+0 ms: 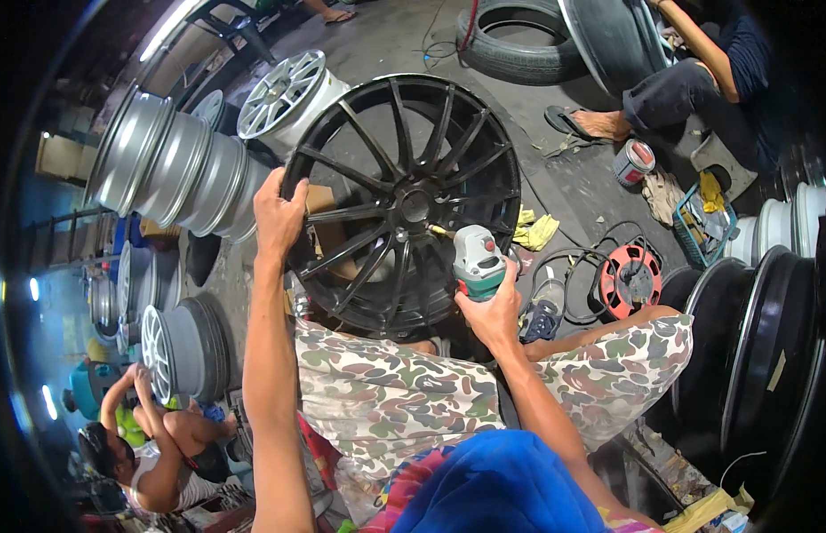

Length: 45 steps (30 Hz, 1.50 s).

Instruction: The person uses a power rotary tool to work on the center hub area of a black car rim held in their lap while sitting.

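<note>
A blue cloth (506,489) is filling the lower edge, nearest the camera, and camouflage-patterned trousers (395,391) are spreading over the person's bent legs just beyond it. In front of the knees, the black wheel (415,206) is standing with its multi-spoked face toward the person, between the two hands. The left hand (281,218) is gripping the wheel's outer edge on the left, its fingers closing around the rim. The right hand (491,306) is holding a grey-and-green power tool (480,262), its fingers wrapping around the body. The tool's slim tip is pointing at the spokes close to the hub; whether it is touching them I cannot tell.

To the right of the wheel, a yellow cloth (535,229) is lying on the floor (564,173), and a red cable reel (628,281) is resting near the right forearm among loose black cord. Farther right, a can (633,163) is standing near a teal basket (710,250). Silver wheels (164,164) are sitting in a row on the left, and a tyre (524,69) is lying beyond the black wheel. A co-worker (164,462) is sitting at lower left, raising both arms.
</note>
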{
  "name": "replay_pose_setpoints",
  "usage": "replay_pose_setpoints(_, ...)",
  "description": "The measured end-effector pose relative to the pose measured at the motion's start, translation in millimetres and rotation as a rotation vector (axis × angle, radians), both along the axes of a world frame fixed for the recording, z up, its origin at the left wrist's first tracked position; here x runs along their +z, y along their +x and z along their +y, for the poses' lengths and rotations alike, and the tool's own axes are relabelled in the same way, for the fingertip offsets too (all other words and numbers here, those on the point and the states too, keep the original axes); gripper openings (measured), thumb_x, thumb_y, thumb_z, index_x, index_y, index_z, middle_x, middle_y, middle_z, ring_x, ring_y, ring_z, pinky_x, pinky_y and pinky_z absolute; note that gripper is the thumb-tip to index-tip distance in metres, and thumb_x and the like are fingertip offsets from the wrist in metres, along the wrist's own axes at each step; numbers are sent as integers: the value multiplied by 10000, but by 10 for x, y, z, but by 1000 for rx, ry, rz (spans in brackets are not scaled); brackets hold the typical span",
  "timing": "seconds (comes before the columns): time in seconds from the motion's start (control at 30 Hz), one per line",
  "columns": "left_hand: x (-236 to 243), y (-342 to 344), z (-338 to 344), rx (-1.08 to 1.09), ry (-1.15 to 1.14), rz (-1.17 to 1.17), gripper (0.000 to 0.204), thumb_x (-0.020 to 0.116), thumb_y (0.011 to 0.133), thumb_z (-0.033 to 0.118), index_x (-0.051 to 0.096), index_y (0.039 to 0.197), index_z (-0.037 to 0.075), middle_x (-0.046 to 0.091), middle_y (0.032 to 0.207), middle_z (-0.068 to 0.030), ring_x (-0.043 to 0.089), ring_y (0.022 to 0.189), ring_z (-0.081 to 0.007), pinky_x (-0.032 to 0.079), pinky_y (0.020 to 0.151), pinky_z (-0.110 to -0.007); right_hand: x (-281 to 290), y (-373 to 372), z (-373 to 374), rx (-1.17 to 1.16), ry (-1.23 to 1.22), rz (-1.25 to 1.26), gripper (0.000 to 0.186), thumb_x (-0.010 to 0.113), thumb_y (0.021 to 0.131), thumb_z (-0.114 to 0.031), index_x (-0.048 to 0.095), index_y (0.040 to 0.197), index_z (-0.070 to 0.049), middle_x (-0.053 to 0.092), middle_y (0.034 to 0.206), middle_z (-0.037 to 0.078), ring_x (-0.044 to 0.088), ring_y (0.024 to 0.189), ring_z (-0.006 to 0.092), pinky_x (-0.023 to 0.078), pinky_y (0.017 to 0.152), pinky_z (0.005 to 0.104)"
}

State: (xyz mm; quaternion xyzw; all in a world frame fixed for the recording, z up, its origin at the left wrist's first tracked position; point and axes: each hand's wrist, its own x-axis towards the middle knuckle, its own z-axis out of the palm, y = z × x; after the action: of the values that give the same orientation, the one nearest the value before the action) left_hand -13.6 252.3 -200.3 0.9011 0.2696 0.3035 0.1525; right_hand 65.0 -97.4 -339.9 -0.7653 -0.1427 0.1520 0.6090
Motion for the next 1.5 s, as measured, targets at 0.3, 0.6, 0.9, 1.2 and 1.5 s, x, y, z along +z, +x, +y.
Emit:
replay_pose_setpoints(0.3,-23,7,-13,-46,43,-22,237,768,898,137,681,1043,-29,694,933,-212,676,842,-405,524,784,-438,-26,64,8,83,-48,-78,940,932,702,-103,398,1471,-19,714,1193,311,712,1114,498,570,922,517)
replay_pose_setpoints(0.6,-20,-13,-19,-13,50,-4,252,763,885,151,667,1032,-31,692,964,-226,671,870,-441,522,792,-461,77,50,35,45,-58,-61,858,894,721,-131,432,1435,-13,753,1105,272,764,1020,435,591,898,483)
replay_pose_setpoints(0.9,-82,16,96,6,16,13,312,777,878,196,673,1064,-32,698,996,-247,673,915,-467,525,810,-481,342,40,-303,-19,-104,-54,801,879,718,-148,471,1396,-24,725,1143,189,728,1022,295,564,930,427)
replay_pose_setpoints(1.2,-63,6,7,-39,85,-48,232,770,910,137,675,1039,-30,635,833,-171,592,722,-286,497,716,-390,91,58,-62,60,-104,-37,826,880,723,-151,451,1418,-22,750,1125,240,765,1037,370,584,906,464)
replay_pose_setpoints(1.5,-40,-18,-4,-12,3,2,296,769,886,173,674,1081,-28,705,1002,-230,682,925,-454,538,822,-460,-30,50,74,74,-73,-106,875,909,712,-120,431,1437,-7,749,1126,267,759,1043,434,590,910,478)
